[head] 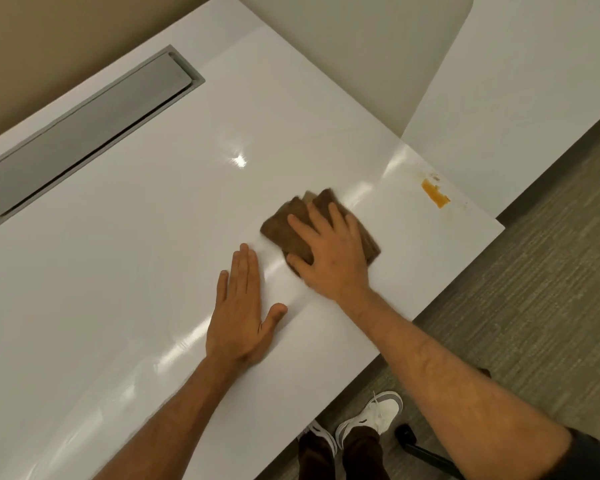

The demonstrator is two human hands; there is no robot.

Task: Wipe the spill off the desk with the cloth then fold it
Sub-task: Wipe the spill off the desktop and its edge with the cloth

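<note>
A folded brown cloth (293,226) lies on the glossy white desk (136,271), right of centre. My right hand (329,251) presses flat on the cloth with fingers spread, covering most of it. An orange-brown spill (435,193) with a few faint specks sits near the desk's right corner, apart from the cloth by about a hand's width. Beside the cloth, to its left, my left hand (241,313) rests palm-down on the bare desk with fingers together and nothing in it.
A grey cable hatch (84,133) is set into the desk at the far left. A white partition (361,46) rises behind the desk. Below the near edge are grey carpet (534,289), my white shoes (371,417) and a black chair base (426,452).
</note>
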